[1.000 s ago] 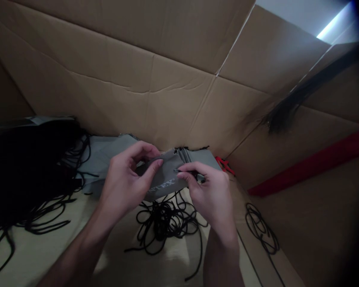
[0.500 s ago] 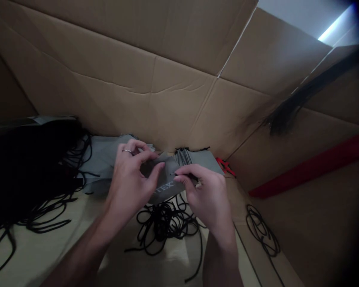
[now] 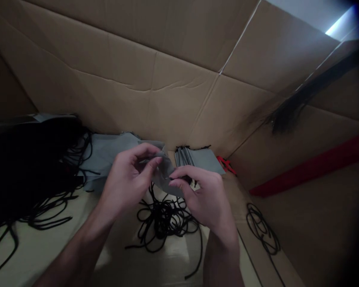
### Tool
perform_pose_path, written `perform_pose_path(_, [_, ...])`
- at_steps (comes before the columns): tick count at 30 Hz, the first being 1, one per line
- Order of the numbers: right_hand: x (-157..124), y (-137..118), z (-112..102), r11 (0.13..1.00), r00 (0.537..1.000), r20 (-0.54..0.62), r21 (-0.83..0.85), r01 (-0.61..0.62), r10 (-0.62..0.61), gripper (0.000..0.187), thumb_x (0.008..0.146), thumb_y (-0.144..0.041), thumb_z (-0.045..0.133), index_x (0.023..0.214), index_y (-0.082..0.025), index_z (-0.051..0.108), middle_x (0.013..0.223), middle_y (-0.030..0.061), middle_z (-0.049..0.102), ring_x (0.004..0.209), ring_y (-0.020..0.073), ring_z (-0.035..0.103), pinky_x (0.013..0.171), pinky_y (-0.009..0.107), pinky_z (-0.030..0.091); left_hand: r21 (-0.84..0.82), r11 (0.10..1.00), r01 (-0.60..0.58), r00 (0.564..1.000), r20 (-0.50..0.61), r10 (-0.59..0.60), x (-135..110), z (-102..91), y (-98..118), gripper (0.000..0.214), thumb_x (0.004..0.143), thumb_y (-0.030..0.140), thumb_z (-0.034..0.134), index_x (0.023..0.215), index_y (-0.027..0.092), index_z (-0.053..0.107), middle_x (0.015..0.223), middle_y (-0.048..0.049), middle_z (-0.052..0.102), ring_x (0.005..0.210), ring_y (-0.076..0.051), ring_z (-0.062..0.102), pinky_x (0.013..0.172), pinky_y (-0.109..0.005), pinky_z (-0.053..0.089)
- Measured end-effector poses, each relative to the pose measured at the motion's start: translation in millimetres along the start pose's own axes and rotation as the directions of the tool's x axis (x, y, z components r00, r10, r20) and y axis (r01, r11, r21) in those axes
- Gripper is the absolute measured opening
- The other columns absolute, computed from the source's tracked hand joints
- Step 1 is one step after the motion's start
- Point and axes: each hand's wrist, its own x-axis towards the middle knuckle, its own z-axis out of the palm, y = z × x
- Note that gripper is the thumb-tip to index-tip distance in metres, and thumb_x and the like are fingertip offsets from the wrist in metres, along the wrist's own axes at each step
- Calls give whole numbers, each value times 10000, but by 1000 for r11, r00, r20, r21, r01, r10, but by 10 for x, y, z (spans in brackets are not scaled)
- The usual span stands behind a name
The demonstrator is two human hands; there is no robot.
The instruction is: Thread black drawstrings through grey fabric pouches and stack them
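Matt grey cloth [image 3: 164, 181] at centre, dull black cord [image 3: 160, 224] at six o'clock, creased cardboard wall [image 3: 122, 65] at twelve

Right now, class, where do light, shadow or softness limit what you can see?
Head view, top right: a bright strip glares; head view, left: the black cord pile sinks into near-featureless darkness; head view, right edge: blackness hides detail; head view, centre: dim light, and the gray fabric in the left hand looks soft.
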Motion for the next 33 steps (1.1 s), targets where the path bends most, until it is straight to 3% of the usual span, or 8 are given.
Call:
perform_pose_path(5, [-53, -17, -104, 991, 978, -171, 75, -108, 120, 141, 917, -136, 789, 879, -268, 822, 833, -43, 837, 732, 148, 773, 682, 253, 598, 42, 996, -72, 996, 53, 70, -1, -36, 106, 179, 1028, 322, 649, 901, 221, 725, 780, -15, 715, 692, -169, 640, 596, -279, 490])
perform_pose_path(10, [-80, -41, -175, 995, 954, -284, 45, -86, 95, 145, 938, -174, 791, 894, -300, 847, 903, -27, 859, 807, 180, 803, 753, 304, 650, 96, 989, -112, 984, 153, 96, -23, -48, 96, 261, 1092, 342, 561, 921, 226, 721, 800, -14, 688, 702, -168, 598, 616, -290, 465])
perform_pose_path(15, [-68, -67, -175, 999, 967, -252, -36, -33, 22, 156, 950, -148, 764, 925, -282, 840, 906, -9, 860, 779, 195, 806, 728, 320, 664, 89, 987, -136, 977, 179, 118, -44, -23, 86, 190, 1084, 334, 593, 965, 228, 696, 787, 0, 647, 676, -157, 560, 606, -286, 434])
perform_pose_path(21, [-78, -92, -146, 999, 973, -229, -26, 35, -40, 136, 922, -102, 785, 907, -235, 809, 849, -23, 836, 692, 138, 751, 642, 247, 609, 34, 983, -183, 966, 190, 173, -59, 10, 92, 132, 1076, 284, 619, 990, 216, 693, 839, 1, 652, 729, -141, 570, 645, -271, 445])
perform_pose_path(33, [-78, -79, -126, 996, 976, -209, -77, 37, -52, 150, 922, -62, 780, 919, -209, 803, 882, -35, 843, 773, 124, 780, 763, 227, 634, 85, 968, -235, 952, 222, 212, -72, 2, 112, 123, 1088, 234, 597, 1005, 210, 684, 810, 38, 626, 686, -92, 530, 631, -222, 427])
